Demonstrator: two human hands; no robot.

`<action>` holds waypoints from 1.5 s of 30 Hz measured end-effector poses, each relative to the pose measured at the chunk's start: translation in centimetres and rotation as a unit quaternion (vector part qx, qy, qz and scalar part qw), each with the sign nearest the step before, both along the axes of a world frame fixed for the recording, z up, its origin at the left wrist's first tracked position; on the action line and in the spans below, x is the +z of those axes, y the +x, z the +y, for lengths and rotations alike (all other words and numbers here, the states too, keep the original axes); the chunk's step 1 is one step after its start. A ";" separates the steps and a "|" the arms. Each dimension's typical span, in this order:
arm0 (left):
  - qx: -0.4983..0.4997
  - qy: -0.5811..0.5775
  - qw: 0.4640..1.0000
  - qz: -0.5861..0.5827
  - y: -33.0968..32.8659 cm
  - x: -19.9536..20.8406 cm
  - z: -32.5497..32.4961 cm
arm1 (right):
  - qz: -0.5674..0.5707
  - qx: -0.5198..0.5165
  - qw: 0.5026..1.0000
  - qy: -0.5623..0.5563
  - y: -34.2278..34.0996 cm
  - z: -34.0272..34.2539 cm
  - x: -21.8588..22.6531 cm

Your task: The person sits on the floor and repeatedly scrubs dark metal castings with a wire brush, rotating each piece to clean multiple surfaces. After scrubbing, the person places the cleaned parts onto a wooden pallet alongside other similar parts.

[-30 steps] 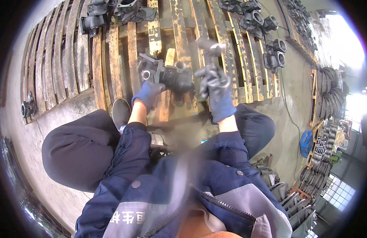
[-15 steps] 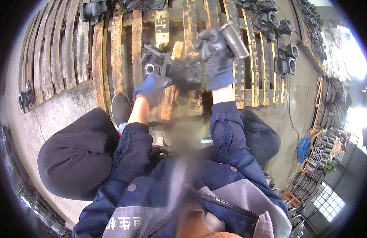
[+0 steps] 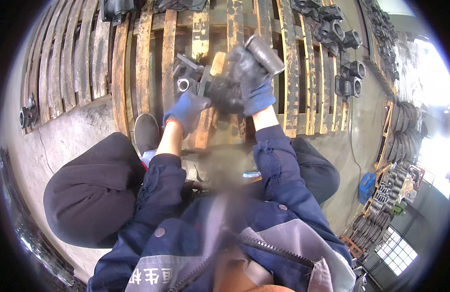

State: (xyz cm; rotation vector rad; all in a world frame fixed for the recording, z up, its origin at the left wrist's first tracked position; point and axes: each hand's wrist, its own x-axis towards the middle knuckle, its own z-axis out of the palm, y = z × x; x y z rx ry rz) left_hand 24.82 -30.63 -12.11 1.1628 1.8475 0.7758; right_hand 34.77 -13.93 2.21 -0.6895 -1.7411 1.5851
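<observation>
Right hand (image 3: 254,78) and cylinder (image 3: 264,55) had shifted left, nearer casting (image 3: 222,92). Casting lay on pallet (image 3: 200,31) — left hand (image 3: 186,109) at near side, couldn't tell if gripping; right curled round cylinder. Weak left hold could've let casting rock — cylinder glancing aside.

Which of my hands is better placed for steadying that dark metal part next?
Probably your left hand: it appears to grip the dark metal part, while your right hand holds a metal cylinder.
</observation>
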 end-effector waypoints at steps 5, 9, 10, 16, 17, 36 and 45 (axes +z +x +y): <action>0.236 -0.133 0.913 -0.305 0.6 3.1 0.7 | 0.007 -0.010 0.993 -0.116 1.0 0.7 -0.9; 0.149 -0.063 0.975 -0.152 0.5 3.8 1.0 | -0.056 0.005 0.994 0.090 1.0 0.7 -1.0; 0.221 -0.074 0.936 -0.265 0.7 3.4 0.8 | -0.071 -0.013 0.995 0.066 0.9 0.7 -0.9; -0.007 0.078 0.997 0.025 0.0 -2.0 -0.8 | 0.007 0.038 0.998 -0.042 0.1 1.2 -1.3; -0.042 0.116 0.988 0.094 -0.1 -2.8 -0.8 | 0.008 0.025 0.999 -0.024 -0.2 1.3 -1.6; 0.192 -0.068 0.958 -0.201 0.4 2.7 0.9 | 0.045 -0.072 0.991 0.099 -0.6 -0.3 -0.4; 0.069 0.078 0.992 -0.071 0.1 0.0 0.0 | -0.021 -0.042 0.998 -0.030 -0.3 -1.2 0.1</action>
